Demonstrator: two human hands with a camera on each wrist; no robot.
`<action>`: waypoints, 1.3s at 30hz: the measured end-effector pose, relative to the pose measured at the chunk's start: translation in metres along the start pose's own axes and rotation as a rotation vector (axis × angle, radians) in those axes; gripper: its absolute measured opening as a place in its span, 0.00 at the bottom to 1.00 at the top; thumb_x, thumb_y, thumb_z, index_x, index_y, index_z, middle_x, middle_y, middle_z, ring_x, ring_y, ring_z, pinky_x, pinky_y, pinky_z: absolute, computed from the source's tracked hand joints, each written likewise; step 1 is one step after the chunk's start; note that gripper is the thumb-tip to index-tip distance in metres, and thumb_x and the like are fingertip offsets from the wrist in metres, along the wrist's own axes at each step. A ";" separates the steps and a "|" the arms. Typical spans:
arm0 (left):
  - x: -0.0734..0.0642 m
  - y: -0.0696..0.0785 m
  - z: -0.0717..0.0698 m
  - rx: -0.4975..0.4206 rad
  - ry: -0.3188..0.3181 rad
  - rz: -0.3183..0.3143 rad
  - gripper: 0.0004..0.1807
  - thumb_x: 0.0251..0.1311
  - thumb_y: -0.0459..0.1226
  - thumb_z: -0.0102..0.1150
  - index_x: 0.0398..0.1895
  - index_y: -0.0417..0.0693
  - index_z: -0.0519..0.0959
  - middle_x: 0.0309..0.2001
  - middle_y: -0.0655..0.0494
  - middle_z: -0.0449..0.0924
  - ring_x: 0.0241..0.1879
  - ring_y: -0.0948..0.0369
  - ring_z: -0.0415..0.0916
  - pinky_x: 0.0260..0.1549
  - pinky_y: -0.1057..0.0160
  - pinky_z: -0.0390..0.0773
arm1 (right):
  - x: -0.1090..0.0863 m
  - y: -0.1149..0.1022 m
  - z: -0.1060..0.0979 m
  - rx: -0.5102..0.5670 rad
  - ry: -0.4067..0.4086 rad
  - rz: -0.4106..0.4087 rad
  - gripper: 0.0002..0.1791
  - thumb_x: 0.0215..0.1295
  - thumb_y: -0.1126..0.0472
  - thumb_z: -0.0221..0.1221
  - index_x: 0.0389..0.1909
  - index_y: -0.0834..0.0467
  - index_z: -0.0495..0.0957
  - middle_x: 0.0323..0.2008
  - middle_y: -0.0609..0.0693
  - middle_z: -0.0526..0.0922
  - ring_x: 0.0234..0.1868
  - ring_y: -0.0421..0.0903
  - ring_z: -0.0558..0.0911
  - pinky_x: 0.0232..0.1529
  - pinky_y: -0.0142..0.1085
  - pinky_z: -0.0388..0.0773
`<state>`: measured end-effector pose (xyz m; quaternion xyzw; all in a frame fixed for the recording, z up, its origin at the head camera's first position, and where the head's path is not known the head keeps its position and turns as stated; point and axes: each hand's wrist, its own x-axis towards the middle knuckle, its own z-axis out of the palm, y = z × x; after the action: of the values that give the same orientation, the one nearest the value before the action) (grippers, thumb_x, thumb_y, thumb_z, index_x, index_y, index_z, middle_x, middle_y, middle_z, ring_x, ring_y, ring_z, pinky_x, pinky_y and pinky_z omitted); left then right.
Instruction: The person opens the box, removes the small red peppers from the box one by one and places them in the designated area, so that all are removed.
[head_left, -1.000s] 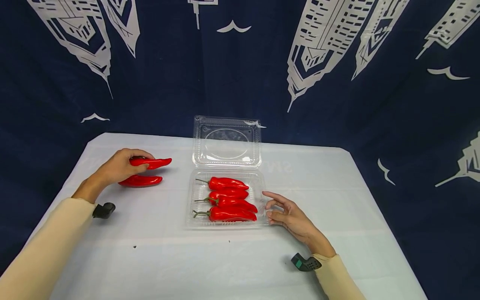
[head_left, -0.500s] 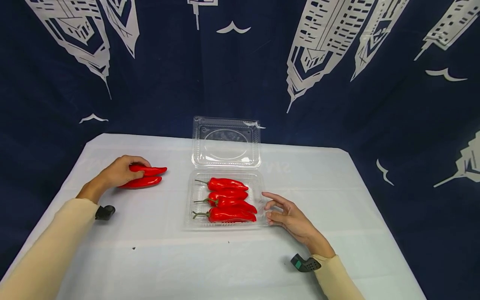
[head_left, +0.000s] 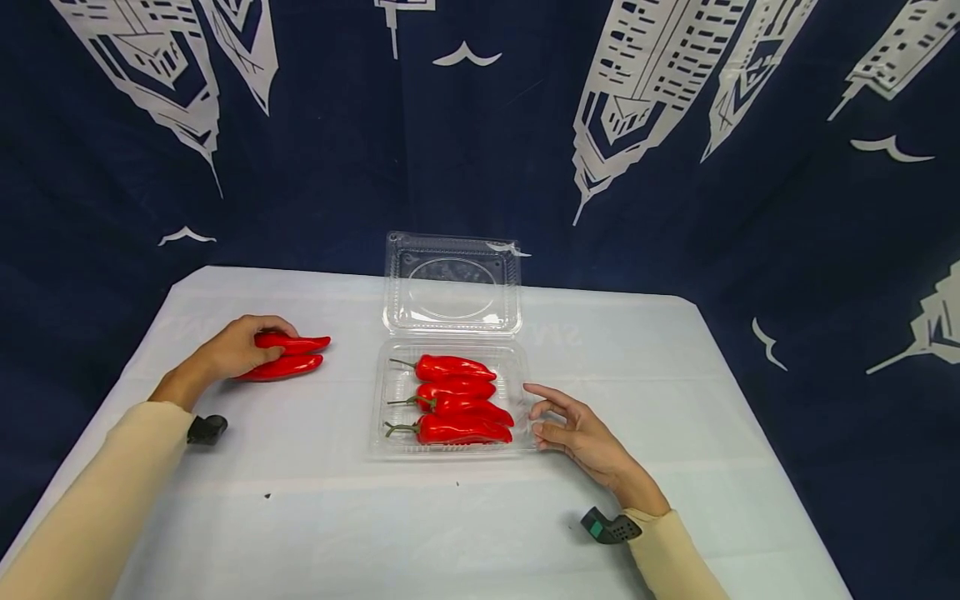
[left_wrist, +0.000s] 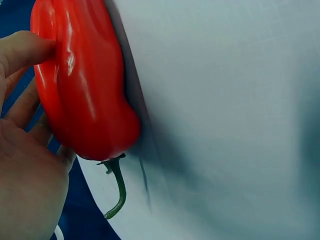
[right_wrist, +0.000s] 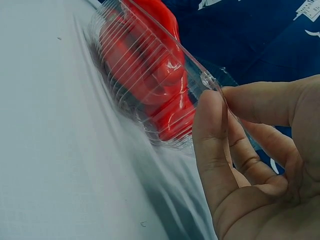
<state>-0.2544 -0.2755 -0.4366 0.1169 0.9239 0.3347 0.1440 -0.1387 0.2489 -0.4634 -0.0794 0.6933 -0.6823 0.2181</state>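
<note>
My left hand (head_left: 240,348) is at the table's left, thumb and fingers around the farther of two long red peppers (head_left: 309,343). The nearer red pepper (head_left: 288,367) lies right alongside it on the table. In the left wrist view, the thumb tip is at the groove between the two red bodies, and a curved green stem (left_wrist: 120,187) shows below. In mid-table a clear hinged plastic container (head_left: 386,350) holds several red peppers (head_left: 456,428) in a row, stems to the left. My right hand (head_left: 588,437) pinches the container's right rim between thumb and fingers.
The container's clear lid (head_left: 453,287) stands raised behind its base. A white cloth covers the table (head_left: 360,533). A dark blue printed curtain (head_left: 480,150) hangs behind it. A small dark speck (head_left: 267,496) lies at the front left.
My left hand has brought the farther pepper toward me and slightly left, down beside the nearer one. The right hand and the container have stayed in place.
</note>
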 end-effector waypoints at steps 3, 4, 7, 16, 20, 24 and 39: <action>0.000 -0.002 0.000 0.002 0.008 0.002 0.17 0.65 0.29 0.57 0.56 0.43 0.78 0.58 0.35 0.73 0.54 0.43 0.67 0.50 0.52 0.72 | 0.000 0.001 -0.001 0.001 -0.009 -0.011 0.38 0.68 0.68 0.61 0.76 0.63 0.57 0.46 0.52 0.73 0.36 0.37 0.80 0.41 0.30 0.83; 0.000 -0.003 -0.001 0.004 0.010 0.002 0.17 0.65 0.28 0.57 0.56 0.43 0.77 0.58 0.35 0.73 0.54 0.43 0.67 0.51 0.51 0.73 | 0.000 0.002 -0.001 0.002 -0.011 -0.014 0.38 0.68 0.68 0.61 0.76 0.63 0.57 0.46 0.51 0.73 0.36 0.37 0.80 0.41 0.30 0.83; -0.001 -0.005 -0.002 0.007 0.014 0.002 0.16 0.65 0.28 0.58 0.56 0.42 0.77 0.57 0.35 0.73 0.54 0.43 0.68 0.52 0.50 0.73 | 0.001 0.003 -0.002 0.005 -0.021 -0.028 0.38 0.68 0.69 0.60 0.76 0.65 0.56 0.46 0.51 0.73 0.36 0.37 0.80 0.41 0.30 0.83; -0.004 0.000 -0.004 -0.006 0.004 -0.018 0.18 0.64 0.30 0.60 0.58 0.42 0.76 0.60 0.33 0.70 0.54 0.41 0.67 0.51 0.51 0.76 | 0.001 0.002 -0.002 0.008 -0.012 -0.018 0.38 0.67 0.68 0.61 0.76 0.63 0.57 0.46 0.51 0.73 0.36 0.38 0.81 0.41 0.30 0.84; -0.006 0.007 -0.007 -0.014 0.008 -0.021 0.21 0.63 0.30 0.61 0.60 0.44 0.76 0.65 0.33 0.67 0.58 0.40 0.65 0.50 0.50 0.80 | 0.001 0.002 -0.001 0.007 -0.014 -0.013 0.38 0.68 0.68 0.61 0.76 0.62 0.56 0.46 0.51 0.73 0.36 0.38 0.81 0.41 0.30 0.84; -0.007 0.021 -0.010 -0.012 0.021 0.008 0.22 0.64 0.30 0.60 0.62 0.44 0.75 0.68 0.33 0.65 0.62 0.38 0.63 0.55 0.43 0.79 | 0.001 0.002 -0.001 0.006 -0.014 -0.013 0.38 0.67 0.68 0.61 0.76 0.62 0.56 0.46 0.51 0.73 0.36 0.38 0.80 0.41 0.31 0.84; -0.006 0.080 -0.001 -0.011 0.077 0.180 0.21 0.62 0.35 0.65 0.59 0.49 0.78 0.65 0.42 0.73 0.66 0.43 0.65 0.68 0.35 0.61 | 0.001 0.003 -0.001 -0.006 -0.004 -0.005 0.38 0.67 0.68 0.61 0.76 0.61 0.57 0.46 0.51 0.73 0.36 0.38 0.80 0.41 0.31 0.84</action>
<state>-0.2395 -0.2186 -0.3825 0.1858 0.9127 0.3555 0.0782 -0.1398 0.2500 -0.4663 -0.0833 0.6947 -0.6806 0.2173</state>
